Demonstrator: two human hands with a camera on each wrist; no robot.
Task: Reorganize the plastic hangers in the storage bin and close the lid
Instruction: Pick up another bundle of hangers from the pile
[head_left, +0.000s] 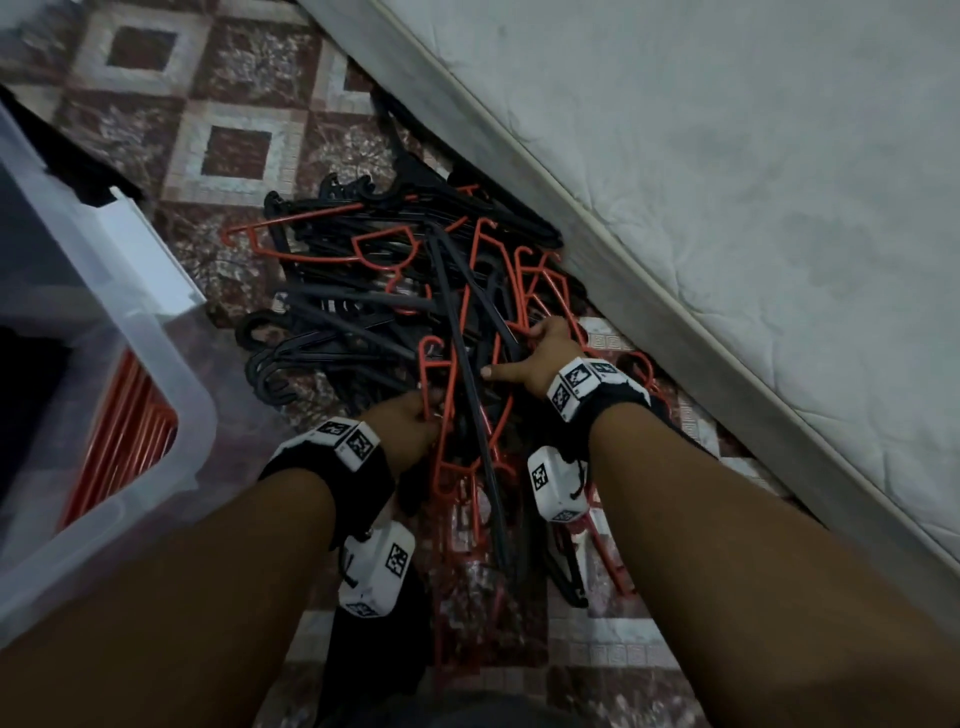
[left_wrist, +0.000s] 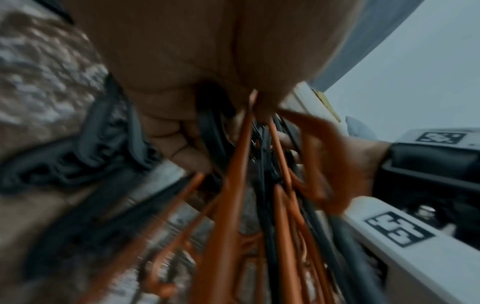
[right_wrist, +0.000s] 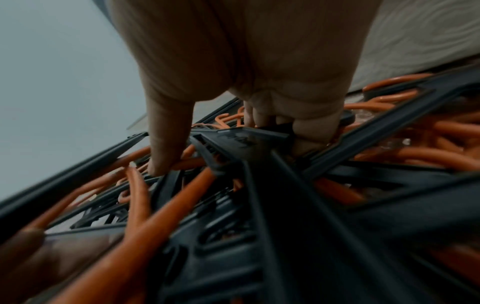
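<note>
A tangled pile of black and orange plastic hangers (head_left: 415, 291) lies on the patterned floor beside a mattress. My left hand (head_left: 415, 415) grips orange hangers (left_wrist: 233, 185) at the near side of the pile, its fingers curled round them. My right hand (head_left: 540, 348) reaches into the pile a little farther right; its fingers curl round a black hanger (right_wrist: 246, 139) while the thumb (right_wrist: 166, 144) presses down on an orange one. The clear storage bin (head_left: 156, 364) stands open at the left, with orange hangers (head_left: 119, 436) stacked inside.
The mattress edge (head_left: 675, 291) runs diagonally along the right side, close against the pile. The bin's rim (head_left: 182, 395) is close to my left forearm. Patterned floor (head_left: 234, 104) shows beyond the pile. No lid is identifiable in view.
</note>
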